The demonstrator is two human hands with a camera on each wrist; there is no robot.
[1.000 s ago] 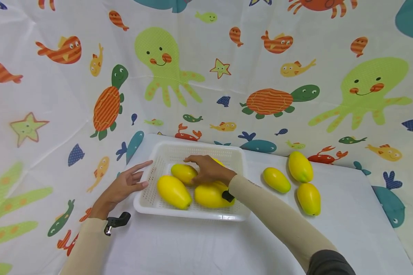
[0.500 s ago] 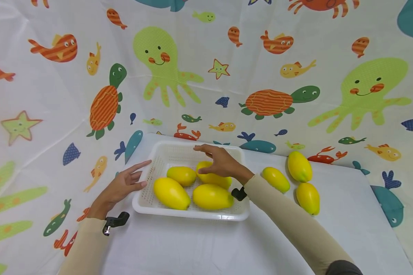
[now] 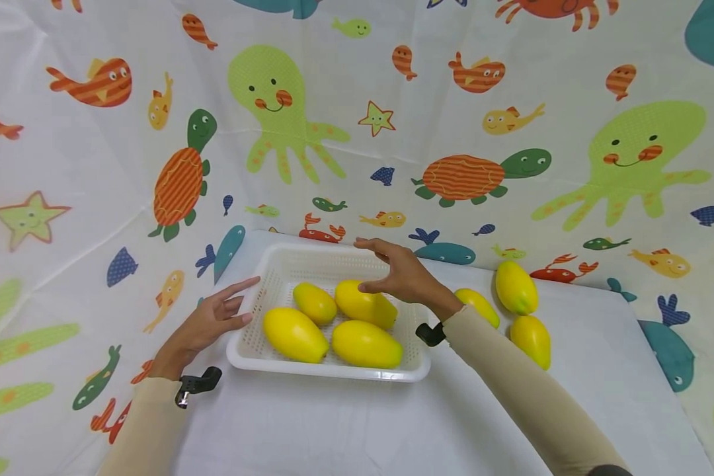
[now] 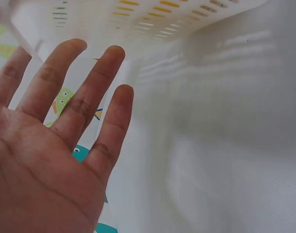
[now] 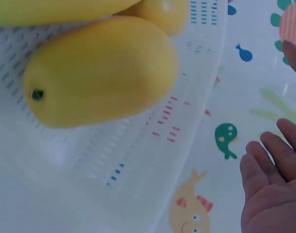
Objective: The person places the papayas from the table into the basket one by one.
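A white perforated plastic basket [image 3: 333,374] stands on the table with several yellow, oblong fruits lying in it, papaya-like in shape. My left hand [image 3: 208,324] is at the basket's left side, fingers extended toward its rim. From the left wrist view, the palm and spread fingers of that hand [image 4: 51,160] show beside the basket wall [image 4: 99,29], holding nothing. Over the basket's back right part hovers my right hand [image 3: 407,274], thumb and fingers apart, overlapping the back right fruit [image 3: 363,307]. In the right wrist view, that hand [image 5: 274,194] appears empty, away from a large fruit [image 5: 104,73].
Right of the basket, three more yellow fruits lie on the white table: one partly behind my right forearm [image 3: 478,305], one farther back [image 3: 516,288] and one nearer [image 3: 531,340]. A cloth printed with sea animals [image 3: 464,177] hangs behind and at left.
My right hand has lifted away from the fruits inside the basket and moved right and back, with its fingers spread. The smaller fruit has turned slightly. My left hand stays at the basket.
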